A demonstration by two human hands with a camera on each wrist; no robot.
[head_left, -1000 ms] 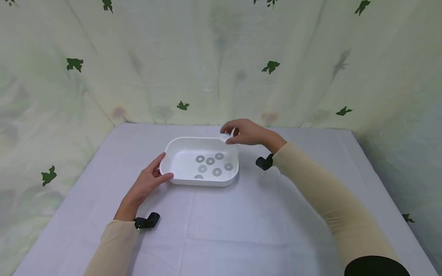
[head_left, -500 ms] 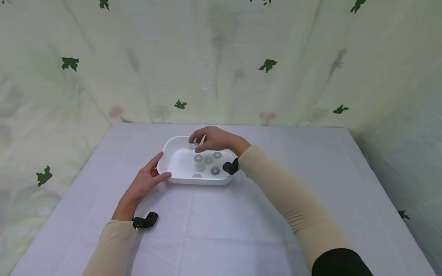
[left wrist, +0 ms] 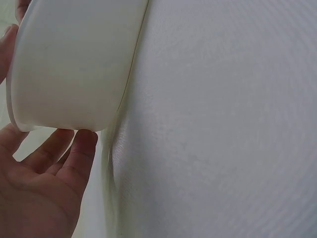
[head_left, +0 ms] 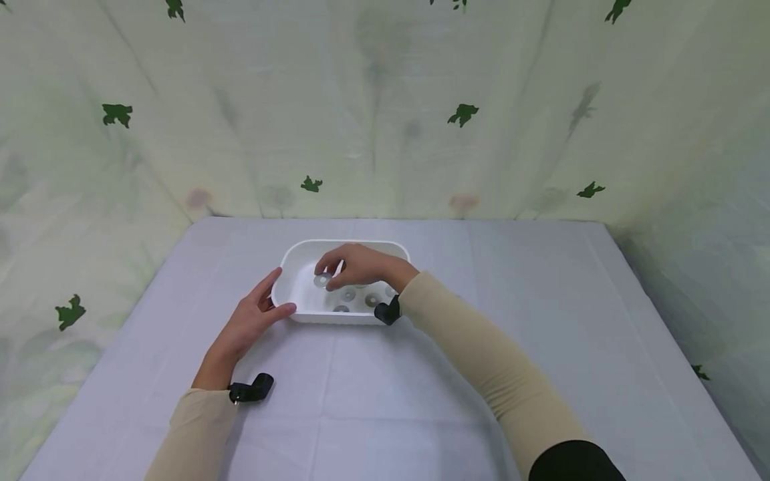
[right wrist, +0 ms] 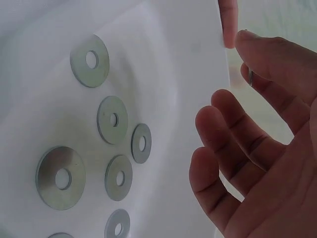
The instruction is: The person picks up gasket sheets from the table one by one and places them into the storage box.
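Note:
A white tray (head_left: 337, 318) with rounded corners sits on the covered table. My left hand (head_left: 243, 327) holds its left end, the thumb at the front corner and the fingertips touching the outer wall in the left wrist view. Inside the tray my right hand (head_left: 357, 265) pinches one flat metal washer (head_left: 322, 280) between thumb and index finger; the right wrist view catches it nearly edge-on. Several more washers (right wrist: 60, 177) lie spread on the tray floor. In the head view the right hand and wrist camera partly hide them.
A white cloth (head_left: 373, 394) with fold creases covers the table. Behind it hangs a pale curtain (head_left: 385, 133) with green leaf shapes. Black cameras are strapped to the left wrist (head_left: 251, 389) and right wrist (head_left: 388, 310).
My right hand has carried the washer from the tray's far right rim leftward, then down and nearer, over the tray's left part. The left hand keeps its hold on the tray.

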